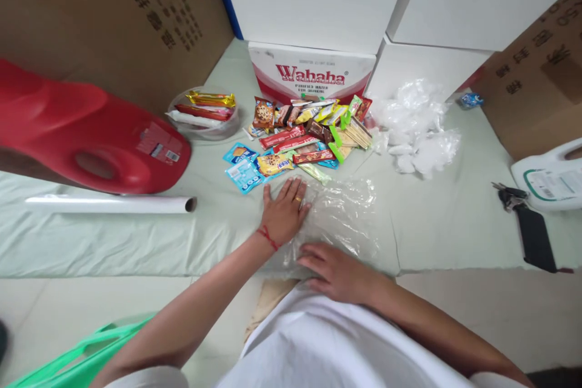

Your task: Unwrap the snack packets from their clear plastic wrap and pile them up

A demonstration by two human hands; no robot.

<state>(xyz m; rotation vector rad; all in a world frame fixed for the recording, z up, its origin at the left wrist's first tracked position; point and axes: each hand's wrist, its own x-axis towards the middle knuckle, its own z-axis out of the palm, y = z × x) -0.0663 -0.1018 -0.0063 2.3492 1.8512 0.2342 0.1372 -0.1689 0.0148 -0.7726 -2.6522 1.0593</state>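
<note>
A clear plastic bag point(348, 212) lies flat at the front of the cloth-covered table. My left hand point(284, 212), with a ring and a red string bracelet, rests palm down with fingers stretched over the bag's left edge. Lower down, my right hand point(336, 273) touches the bag's near part, its fingers extended and apart. Just beyond my left fingertips spreads a pile of wrapped snacks: a yellow cookie packet point(275, 163), light blue packets point(245, 176), red-wrapped bars point(313, 156) and wafer sticks point(359, 132).
A plastic tub point(222, 128) holds several wrapped bars. Crumpled clear bags point(416, 127) lie right of the pile. A Wahaha carton point(313, 70) stands behind. Left are a red jug point(113, 139) and a white roll point(109, 204); right, a black phone-like object point(535, 236), keys and a white jug point(552, 179).
</note>
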